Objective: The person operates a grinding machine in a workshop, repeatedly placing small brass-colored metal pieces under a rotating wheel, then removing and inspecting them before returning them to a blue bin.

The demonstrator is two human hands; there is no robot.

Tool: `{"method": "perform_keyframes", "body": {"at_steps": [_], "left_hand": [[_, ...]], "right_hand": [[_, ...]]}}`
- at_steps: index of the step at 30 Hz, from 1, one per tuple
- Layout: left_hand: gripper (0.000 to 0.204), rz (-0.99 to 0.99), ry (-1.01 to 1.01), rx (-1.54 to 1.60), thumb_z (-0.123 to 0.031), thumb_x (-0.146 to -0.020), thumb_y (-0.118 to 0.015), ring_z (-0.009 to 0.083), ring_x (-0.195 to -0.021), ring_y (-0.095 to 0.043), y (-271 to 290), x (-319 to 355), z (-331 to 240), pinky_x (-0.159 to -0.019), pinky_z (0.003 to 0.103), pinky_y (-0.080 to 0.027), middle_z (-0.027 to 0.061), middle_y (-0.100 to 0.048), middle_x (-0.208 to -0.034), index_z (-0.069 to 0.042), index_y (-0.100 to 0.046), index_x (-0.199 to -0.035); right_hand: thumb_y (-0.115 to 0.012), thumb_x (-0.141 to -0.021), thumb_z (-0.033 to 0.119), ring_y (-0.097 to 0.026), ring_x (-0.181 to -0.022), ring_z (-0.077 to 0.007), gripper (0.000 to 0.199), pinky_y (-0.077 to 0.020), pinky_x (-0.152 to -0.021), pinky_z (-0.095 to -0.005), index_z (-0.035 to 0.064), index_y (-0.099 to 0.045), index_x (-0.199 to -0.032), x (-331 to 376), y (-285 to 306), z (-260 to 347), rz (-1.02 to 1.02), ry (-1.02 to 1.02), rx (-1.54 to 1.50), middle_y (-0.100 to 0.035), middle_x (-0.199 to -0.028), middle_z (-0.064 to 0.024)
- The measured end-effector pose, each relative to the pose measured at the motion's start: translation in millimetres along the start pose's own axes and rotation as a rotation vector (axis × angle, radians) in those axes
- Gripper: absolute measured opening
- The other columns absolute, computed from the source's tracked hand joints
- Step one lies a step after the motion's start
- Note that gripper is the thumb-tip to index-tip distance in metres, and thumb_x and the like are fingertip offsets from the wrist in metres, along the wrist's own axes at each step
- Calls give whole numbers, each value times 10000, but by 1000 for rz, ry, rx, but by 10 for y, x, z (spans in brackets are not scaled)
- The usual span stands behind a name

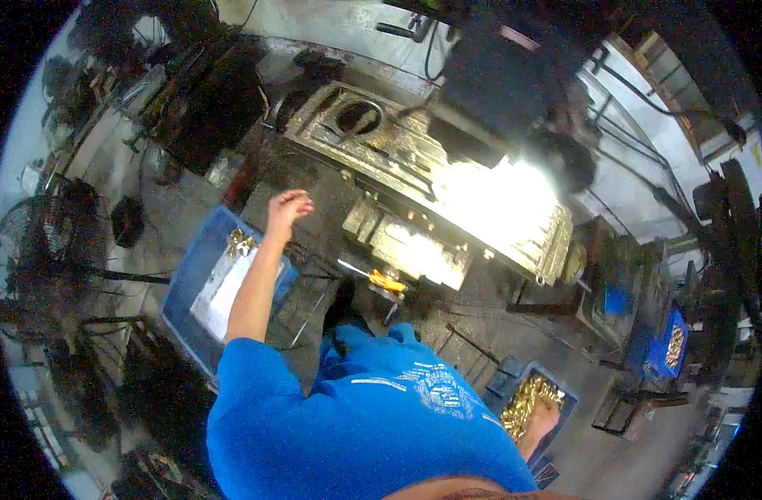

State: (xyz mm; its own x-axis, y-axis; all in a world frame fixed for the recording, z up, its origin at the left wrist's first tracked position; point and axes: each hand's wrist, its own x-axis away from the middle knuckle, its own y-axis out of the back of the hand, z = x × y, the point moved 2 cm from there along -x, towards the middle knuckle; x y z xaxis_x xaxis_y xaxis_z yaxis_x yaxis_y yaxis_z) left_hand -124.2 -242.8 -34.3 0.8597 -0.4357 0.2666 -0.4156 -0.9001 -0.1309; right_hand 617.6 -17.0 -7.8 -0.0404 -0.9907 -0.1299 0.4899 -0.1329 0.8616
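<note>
Three blue bins: one [199, 283] left of the big press machine [448, 187], holding a few brass parts [240, 242] and one white sheet [224, 290]; one [538, 404] below it, heaped with brass pieces [527, 400]; one [666, 343] to its right. Two fans [39, 250] far left.

A large greasy metal press [448, 192] stands ahead, brightly lit. A standing fan [52, 250] sits far left; an orange-handled tool [387, 283] lies nearby.

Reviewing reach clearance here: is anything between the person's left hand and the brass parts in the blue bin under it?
Nothing visible does. The left hand hangs open in the air past the blue bin, whose brass parts lie uncovered beside the forearm.
</note>
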Motion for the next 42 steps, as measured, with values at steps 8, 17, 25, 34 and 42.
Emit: {"method": "perform_keyframes", "body": {"at_steps": [8, 17, 25, 34, 42], "left_hand": [[566, -295, 268, 132, -442, -828, -579, 232, -1091, -515, 921, -1987, 110, -946, 434, -344, 112, -562, -1152, -23, -491, -1197], [361, -113, 225, 557, -462, -806, -612, 121, -523, -374, 827, -2928, 189, -515, 312, -311, -31, -401, -585, -145, -474, -702], [298, -241, 258, 550, -361, -776, -687, 104, -511, -431, 798, -3034, 33, -430, 286, -317, -10, -522, -669, -88, -571, -754], [578, -358, -254, 290, -347, -669, -784, 211, -748, -505, 760, -3440, -81, -752, 385, -422, 145, -602, -944, 113, -546, -926], [595, -574, 10, -362, -469, -669, -748, 193, -571, -432, 656, -3343, -382, -601, 387, -380, 86, -549, -637, 68, -504, -592]], "right_hand": [[-560, -632, 92, -621, -745, -226, 296, -480, -704, -315, -8, -646, -897, 92, -72, 2070, 122, 67, -47, -656, -811, -144], [-580, -604, 129, -605, -820, -207, 381, -463, -754, -295, 3, -639, -958, 340, -242, 2754, 162, 72, 188, -643, -881, -134], [-551, -595, 154, -610, -784, -169, 421, -465, -733, -279, 4, -643, -978, 258, -396, 3215, 284, 51, 212, -654, -826, -120], [-594, -568, 170, -631, -795, -202, 456, -481, -730, -290, 9, -632, -993, 251, -556, 3223, 412, -115, 101, -655, -862, -162], [-560, -590, 97, -601, -724, -124, 408, -479, -677, -259, -16, -631, -976, 341, -665, 3261, 395, -64, 83, -662, -804, -111]]}}
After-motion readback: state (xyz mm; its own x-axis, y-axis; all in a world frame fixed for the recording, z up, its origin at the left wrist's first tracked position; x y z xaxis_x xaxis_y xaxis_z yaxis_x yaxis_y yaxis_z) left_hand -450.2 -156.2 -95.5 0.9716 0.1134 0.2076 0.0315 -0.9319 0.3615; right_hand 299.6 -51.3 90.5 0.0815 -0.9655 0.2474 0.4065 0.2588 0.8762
